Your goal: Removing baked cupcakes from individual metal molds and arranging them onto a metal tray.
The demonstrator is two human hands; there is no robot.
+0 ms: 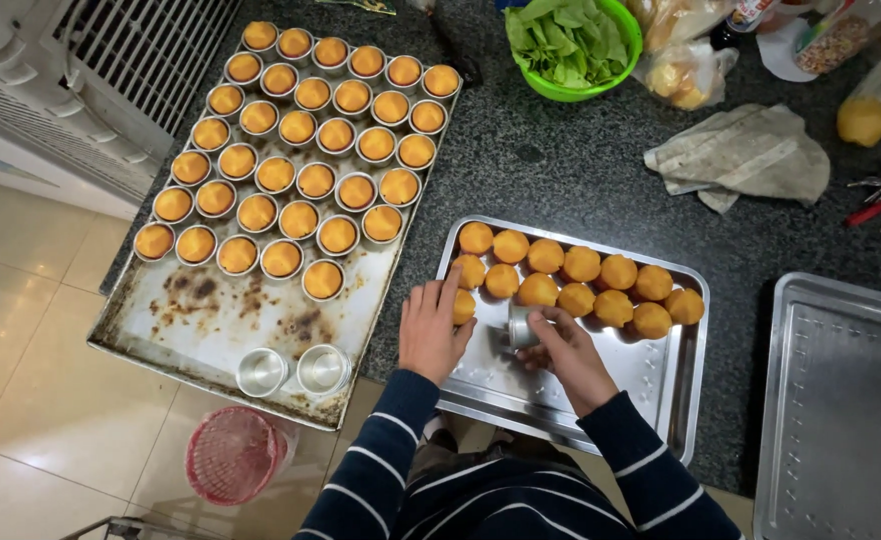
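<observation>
My left hand (433, 328) rests on a small orange cake (464, 306) at the left end of a steel tray (661, 385) that holds several loose orange cakes (581, 268) in two rows. Just right of it, my right hand (568, 352) grips a small metal cup mould (521, 325) tipped on its side over the tray. To the left lies a large stained baking sheet (211, 325) with several cakes in metal cups (298, 172) and two empty metal cups (294, 371) near its front edge.
Another bare steel tray (841, 410) sits at the right. A green bowl of leaves (571, 45), a crumpled cloth (746, 155), bagged food (683, 72) and red pliers (873, 208) lie on the dark counter. A pink basket (233, 455) stands on the tiled floor.
</observation>
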